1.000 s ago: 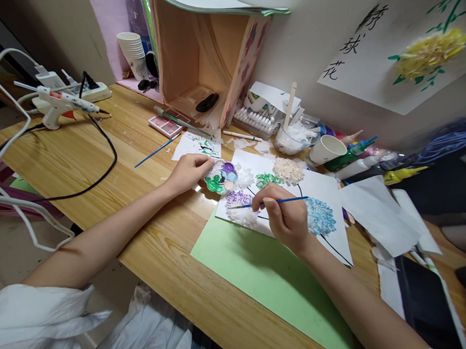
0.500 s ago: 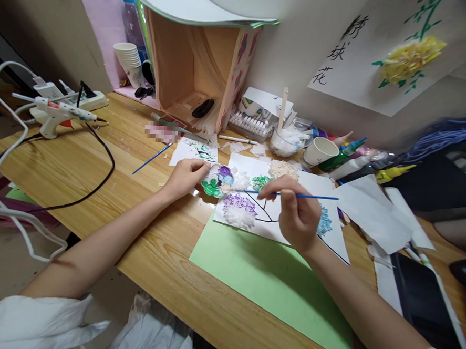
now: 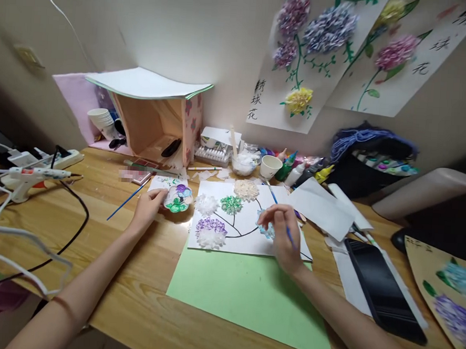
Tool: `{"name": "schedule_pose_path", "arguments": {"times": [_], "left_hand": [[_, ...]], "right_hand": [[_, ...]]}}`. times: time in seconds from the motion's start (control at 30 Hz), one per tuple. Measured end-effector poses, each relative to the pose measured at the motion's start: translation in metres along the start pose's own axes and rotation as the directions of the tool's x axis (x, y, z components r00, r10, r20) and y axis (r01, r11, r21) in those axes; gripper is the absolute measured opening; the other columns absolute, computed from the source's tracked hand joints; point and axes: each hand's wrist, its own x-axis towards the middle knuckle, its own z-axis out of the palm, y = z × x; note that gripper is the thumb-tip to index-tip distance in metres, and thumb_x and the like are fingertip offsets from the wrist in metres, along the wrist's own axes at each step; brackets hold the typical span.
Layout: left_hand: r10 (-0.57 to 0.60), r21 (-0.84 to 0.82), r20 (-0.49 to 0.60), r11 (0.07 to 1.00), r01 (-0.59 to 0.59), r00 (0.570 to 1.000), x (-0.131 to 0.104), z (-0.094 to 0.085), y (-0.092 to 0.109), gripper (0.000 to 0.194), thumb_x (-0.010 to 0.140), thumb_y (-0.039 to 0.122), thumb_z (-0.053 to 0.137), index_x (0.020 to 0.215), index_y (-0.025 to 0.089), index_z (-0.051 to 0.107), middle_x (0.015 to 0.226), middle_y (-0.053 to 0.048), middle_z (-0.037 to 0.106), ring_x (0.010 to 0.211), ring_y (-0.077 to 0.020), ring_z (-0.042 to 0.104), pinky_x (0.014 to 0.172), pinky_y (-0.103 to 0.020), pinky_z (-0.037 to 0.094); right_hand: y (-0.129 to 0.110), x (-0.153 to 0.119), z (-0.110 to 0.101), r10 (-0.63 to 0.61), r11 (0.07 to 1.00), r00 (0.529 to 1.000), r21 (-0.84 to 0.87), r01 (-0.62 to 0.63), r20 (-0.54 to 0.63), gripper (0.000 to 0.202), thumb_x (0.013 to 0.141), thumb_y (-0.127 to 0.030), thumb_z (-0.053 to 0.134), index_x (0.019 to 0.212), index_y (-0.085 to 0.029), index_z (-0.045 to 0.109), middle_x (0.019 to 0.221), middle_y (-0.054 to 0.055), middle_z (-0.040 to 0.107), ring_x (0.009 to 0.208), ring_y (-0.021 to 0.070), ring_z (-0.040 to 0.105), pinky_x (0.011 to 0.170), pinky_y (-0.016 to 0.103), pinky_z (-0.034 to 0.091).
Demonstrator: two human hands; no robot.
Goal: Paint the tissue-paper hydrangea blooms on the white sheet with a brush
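My left hand (image 3: 150, 209) pinches the rim of a small flower-shaped paint palette (image 3: 178, 198) with purple, green and white paint in its wells. Between the fingers of my right hand (image 3: 284, 235) is a blue paintbrush (image 3: 272, 191), its tip pointing up toward the white paper cup (image 3: 270, 167). Beneath that hand lies a white sheet (image 3: 252, 245) with black drawn stems and raised paper blossoms. One blossom (image 3: 211, 232) is purple above and white below; others are white, green, cream and blue. The blue one is partly hidden by my right hand.
Green paper (image 3: 245, 296) lies under the white sheet. A second paintbrush (image 3: 128, 199) and a glue gun (image 3: 29, 180) with cables are at left. Paint bottles (image 3: 294, 173) and a tub of white scraps (image 3: 244, 162) line the back. A black phone (image 3: 384, 289) rests at right.
My right hand has carried the paintbrush away from the palette to the right, and its tip now points toward the cup. The palette stays in my left hand. The camera view has tilted up.
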Motion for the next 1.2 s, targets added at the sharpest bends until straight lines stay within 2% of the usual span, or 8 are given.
{"name": "schedule_pose_path", "arguments": {"times": [0.1,0.27,0.4,0.53,0.77,0.9,1.03,1.2], "left_hand": [[0.009,-0.036,-0.039,0.999,-0.01,0.999,0.0,0.0,0.003,0.033,0.058,0.048,0.066,0.054,0.016,0.057,0.051,0.004,0.048,0.048,-0.0113,0.045,0.046,-0.023,0.044],[0.037,-0.043,-0.05,0.998,-0.04,0.998,-0.001,-0.001,0.006,0.034,0.057,0.048,0.067,0.052,0.016,0.056,0.049,0.005,0.044,0.047,-0.0108,0.043,0.044,-0.022,0.042],[0.04,-0.018,-0.045,0.999,-0.041,0.998,-0.001,-0.001,0.006,0.035,0.057,0.049,0.067,0.061,0.014,0.064,0.05,0.005,0.047,0.047,-0.0124,0.045,0.045,-0.024,0.042],[0.036,-0.005,-0.044,0.999,-0.036,0.998,-0.005,0.002,0.01,0.036,0.056,0.049,0.067,0.064,0.014,0.066,0.049,0.004,0.05,0.047,-0.0121,0.045,0.044,-0.023,0.039],[-0.109,-0.123,0.111,0.985,0.122,0.988,-0.015,0.008,0.012,0.04,0.053,0.051,0.074,0.063,0.014,0.062,0.05,0.005,0.049,0.047,-0.0108,0.048,0.047,-0.023,0.043],[-0.144,-0.161,0.164,0.972,0.171,0.976,-0.02,0.01,0.015,0.04,0.054,0.048,0.077,0.069,0.013,0.064,0.053,0.004,0.052,0.048,-0.01,0.05,0.05,-0.023,0.047],[-0.18,-0.192,0.196,0.957,0.218,0.964,-0.025,0.01,0.019,0.041,0.053,0.047,0.079,0.072,0.013,0.066,0.055,0.002,0.056,0.051,-0.0105,0.054,0.051,-0.022,0.049],[-0.214,-0.191,0.238,0.946,0.261,0.948,-0.027,0.009,0.02,0.039,0.053,0.045,0.08,0.073,0.013,0.068,0.058,0.0,0.062,0.053,-0.0114,0.057,0.055,-0.023,0.052]], "right_hand": [[0.014,-0.019,-0.003,-0.192,0.964,0.972,-0.157,0.212,0.138,0.02,0.098,-0.023,0.031,0.093,-0.021,0.051,0.058,-0.003,0.057,0.048,0.0098,0.05,0.048,0.022,0.042],[0.018,-0.03,-0.001,-0.484,0.818,0.826,-0.187,0.544,0.289,0.035,0.098,-0.025,0.029,0.068,-0.022,0.048,0.046,-0.005,0.047,0.04,0.0091,0.042,0.045,0.023,0.034],[0.014,-0.034,0.004,-0.605,0.721,0.708,-0.127,0.681,0.365,0.041,0.098,-0.028,0.023,0.063,-0.022,0.043,0.043,-0.004,0.044,0.038,0.0106,0.037,0.043,0.026,0.029],[0.011,-0.033,0.004,-0.633,0.656,0.655,-0.163,0.737,0.412,0.041,0.097,-0.028,0.019,0.069,-0.022,0.047,0.044,-0.003,0.041,0.04,0.0123,0.035,0.044,0.027,0.027],[0.014,-0.027,0.004,-0.577,0.712,0.699,-0.16,0.684,0.423,0.034,0.098,-0.031,0.021,0.094,-0.02,0.053,0.062,0.003,0.059,0.058,0.0146,0.053,0.054,0.025,0.042],[0.017,-0.031,0.005,-0.547,0.744,0.698,-0.115,0.658,0.462,0.028,0.098,-0.028,0.024,0.093,-0.021,0.051,0.061,0.0,0.06,0.052,0.0116,0.056,0.048,0.022,0.039],[0.014,-0.033,0.006,-0.538,0.727,0.698,-0.16,0.668,0.472,0.035,0.098,-0.032,0.021,0.094,-0.021,0.054,0.053,-0.001,0.055,0.045,0.0135,0.049,0.046,0.026,0.035],[0.016,-0.03,0.013,-0.466,0.824,0.821,-0.174,0.538,0.33,0.033,0.095,-0.026,0.025,0.111,-0.02,0.053,0.074,0.005,0.061,0.07,0.0184,0.057,0.066,0.033,0.045]]}}
